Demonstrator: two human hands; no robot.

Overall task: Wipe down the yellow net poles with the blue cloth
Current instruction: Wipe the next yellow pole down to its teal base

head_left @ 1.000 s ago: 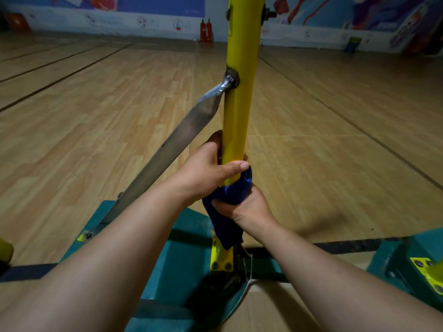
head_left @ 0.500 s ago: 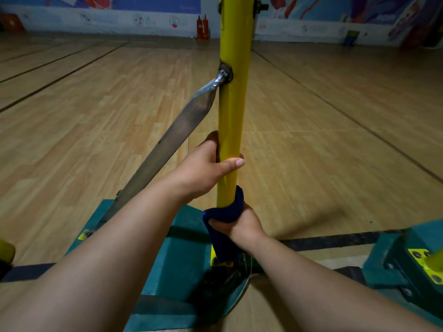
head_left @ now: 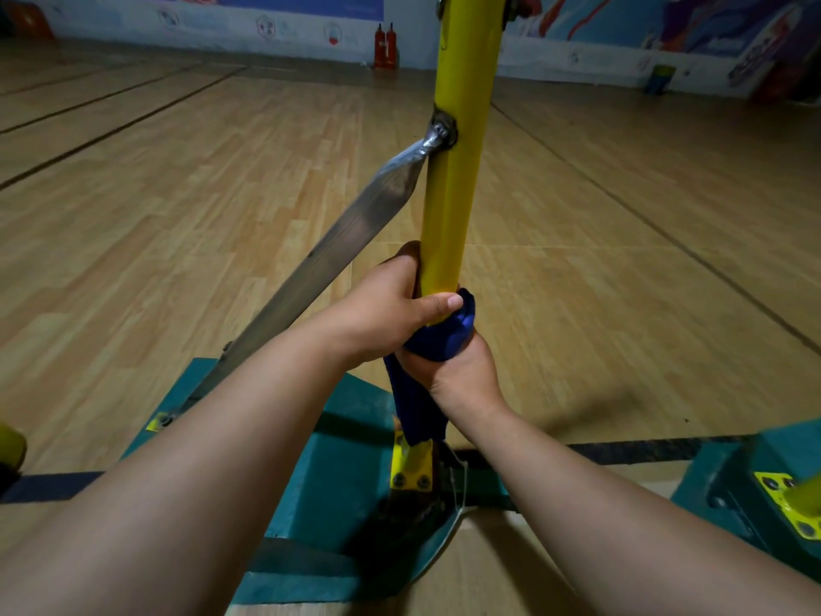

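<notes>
I'm looking down two bare forearms twd the yellow net pole (head_left: 448, 202), my landmark throughout. Nearest me, at the pole's foot, sits its teal base (head_left: 342, 473) w/ a yellow bolted bracket (head_left: 411, 466) fixing pole to base.

Just above that bracket, the right hand (head_left: 457, 371) grips the blue cloth (head_left: 437, 335), fingers curled so the cloth wraps round the pole; a loose tail hangs down twd the bracket. I judge the wrap is there so one stroke cleans most of the way round.

Touching the cloth's top edge, the left hand (head_left: 391, 304) is closed on the bare pole, thumb across the near face, prob. to steady it vs the rubbing.

Higher up the pole's left side, a flat grey metal brace (head_left: 337, 246) is bolted on & slopes down to the base's left corner; it'll block the cloth there, I'd guess.

Right of the pole, a second teal base (head_left: 733, 473) shows at frame edge. Behind the pole: wood court floor (head_left: 177, 180), then two red extinguishers (head_left: 385, 45) by the far wall.
</notes>
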